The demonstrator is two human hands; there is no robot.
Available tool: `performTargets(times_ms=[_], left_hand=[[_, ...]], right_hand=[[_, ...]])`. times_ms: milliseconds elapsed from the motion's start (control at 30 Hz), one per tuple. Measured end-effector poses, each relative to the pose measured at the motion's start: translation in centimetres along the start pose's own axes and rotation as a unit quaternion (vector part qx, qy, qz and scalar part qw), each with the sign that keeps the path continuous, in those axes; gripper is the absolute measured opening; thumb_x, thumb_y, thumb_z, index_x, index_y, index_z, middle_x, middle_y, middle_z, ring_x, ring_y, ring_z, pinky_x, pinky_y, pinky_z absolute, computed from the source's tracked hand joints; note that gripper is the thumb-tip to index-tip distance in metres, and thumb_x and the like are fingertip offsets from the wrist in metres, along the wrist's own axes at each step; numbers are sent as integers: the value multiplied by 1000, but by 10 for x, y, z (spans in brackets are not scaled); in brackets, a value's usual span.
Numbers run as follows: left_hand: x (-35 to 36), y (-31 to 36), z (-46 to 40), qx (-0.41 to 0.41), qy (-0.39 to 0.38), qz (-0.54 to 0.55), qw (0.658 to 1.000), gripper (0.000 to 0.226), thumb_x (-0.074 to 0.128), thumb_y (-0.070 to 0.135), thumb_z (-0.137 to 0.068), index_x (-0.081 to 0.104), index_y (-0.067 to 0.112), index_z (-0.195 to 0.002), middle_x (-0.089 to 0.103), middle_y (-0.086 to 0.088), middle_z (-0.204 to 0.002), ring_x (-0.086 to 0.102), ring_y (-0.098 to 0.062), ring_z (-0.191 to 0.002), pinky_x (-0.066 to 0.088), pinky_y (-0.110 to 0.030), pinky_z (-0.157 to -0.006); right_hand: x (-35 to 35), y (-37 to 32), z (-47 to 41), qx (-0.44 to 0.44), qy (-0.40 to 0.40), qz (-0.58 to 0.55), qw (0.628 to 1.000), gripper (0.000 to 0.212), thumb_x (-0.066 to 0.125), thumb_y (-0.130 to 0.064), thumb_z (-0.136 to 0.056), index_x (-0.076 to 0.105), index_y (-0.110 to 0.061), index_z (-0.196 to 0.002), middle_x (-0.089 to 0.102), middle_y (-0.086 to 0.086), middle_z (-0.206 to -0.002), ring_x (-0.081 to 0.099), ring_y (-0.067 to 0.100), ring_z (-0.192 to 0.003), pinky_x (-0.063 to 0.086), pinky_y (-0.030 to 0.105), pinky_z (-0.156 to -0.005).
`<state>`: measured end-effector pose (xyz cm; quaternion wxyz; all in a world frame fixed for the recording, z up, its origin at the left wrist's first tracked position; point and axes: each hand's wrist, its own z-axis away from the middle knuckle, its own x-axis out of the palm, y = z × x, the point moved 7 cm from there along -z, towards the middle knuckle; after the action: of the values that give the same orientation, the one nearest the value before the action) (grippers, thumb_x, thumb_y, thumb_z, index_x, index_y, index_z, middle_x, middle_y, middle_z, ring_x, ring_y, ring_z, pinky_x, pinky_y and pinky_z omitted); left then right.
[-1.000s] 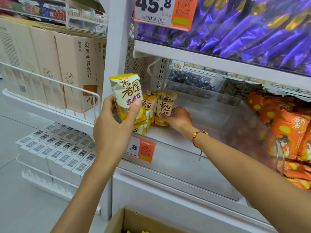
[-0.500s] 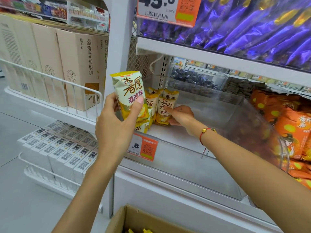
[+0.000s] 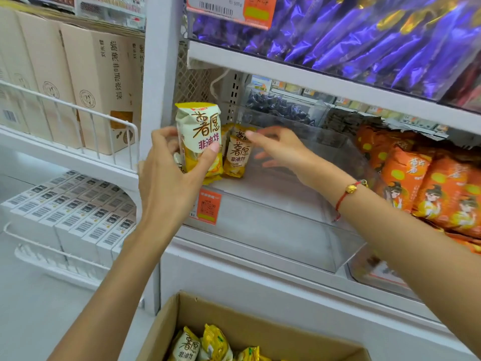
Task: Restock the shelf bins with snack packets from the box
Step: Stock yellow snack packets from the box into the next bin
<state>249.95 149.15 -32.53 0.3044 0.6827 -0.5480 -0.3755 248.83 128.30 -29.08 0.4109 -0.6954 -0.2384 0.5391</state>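
Clear acrylic shelf bin (image 3: 335,246) mid-shelf, landmark. Cardboard box (image 3: 166,324) below the bin, holding yellow snack packets (image 3: 188,345). Orange chip bags (image 3: 429,188) right of the bin, purple bags (image 3: 364,40) on the shelf above it. Left hand (image 3: 169,178) at the bin's front left corner, fingers curled round an upright yellow packet (image 3: 199,136). Right hand (image 3: 281,149) inside the bin, fingers straight, fingertip on the top of a standing packet (image 3: 238,155) in the back left row.

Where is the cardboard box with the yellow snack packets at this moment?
In the head view, the cardboard box sits at the bottom centre, open, on the floor below the clear bin, between the person's two forearms.
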Motion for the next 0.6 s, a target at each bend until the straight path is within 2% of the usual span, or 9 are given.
performTargets(times_ms=[67,133,167,233,333,433,533,600], left_hand=[[8,10,6,41,-13,-43,998,51,56,71,-77,44,39,-116,57,20,-109,54,-10,-109,45,-45,-95],[15,16,10,71,-17,-76,994,55,54,69,-79,52,33,-122,54,17,-108,47,-16,-112,42,-48,-95],[18,18,11,79,-14,-87,993,57,53,68,-80,54,31,-124,56,14,-111,45,-18,-113,41,-48,-95],[23,18,11,90,-18,-106,990,62,49,70,-80,56,29,-127,59,8,-121,43,-19,-117,39,-44,-97],[33,18,11,121,-42,-127,984,69,41,73,-80,57,29,-131,56,6,-131,40,-17,-122,32,-33,-96],[26,18,12,164,3,-147,975,67,46,67,-86,50,27,-139,46,3,-144,35,-19,-131,28,-34,-105],[4,3,10,157,98,-185,965,66,51,56,-92,39,21,-147,33,-5,-152,28,-24,-140,21,-35,-113],[-3,-14,9,129,113,-196,965,70,50,52,-95,29,16,-151,25,-8,-156,22,-24,-144,17,-36,-116]], right_hand=[[11,-17,26,-6,-71,-115,991,42,53,-48,-93,60,-17,-120,65,-3,-110,63,12,-92,53,23,-76],[21,-24,43,-20,-123,-143,982,33,52,-45,-93,64,-23,-113,68,-6,-106,62,10,-94,50,28,-87],[22,-22,46,-26,-126,-140,982,27,55,-40,-94,64,-24,-114,69,-7,-107,63,8,-94,50,28,-89],[21,-19,49,-29,-121,-147,981,20,59,-31,-93,64,-25,-111,70,-8,-104,64,5,-89,49,23,-83],[17,-9,48,-11,-130,-154,979,17,59,-29,-92,64,-24,-108,69,-8,-104,62,7,-90,45,21,-80],[1,-4,37,-31,-87,-160,983,22,61,-27,-92,65,-19,-112,71,2,-111,64,16,-99,48,26,-82],[-24,11,19,4,1,-176,984,32,63,-28,-91,62,-13,-120,70,1,-110,62,11,-86,49,17,-65],[-28,28,5,47,22,-146,988,30,65,-26,-90,62,-12,-116,68,0,-103,60,9,-79,50,14,-60]])
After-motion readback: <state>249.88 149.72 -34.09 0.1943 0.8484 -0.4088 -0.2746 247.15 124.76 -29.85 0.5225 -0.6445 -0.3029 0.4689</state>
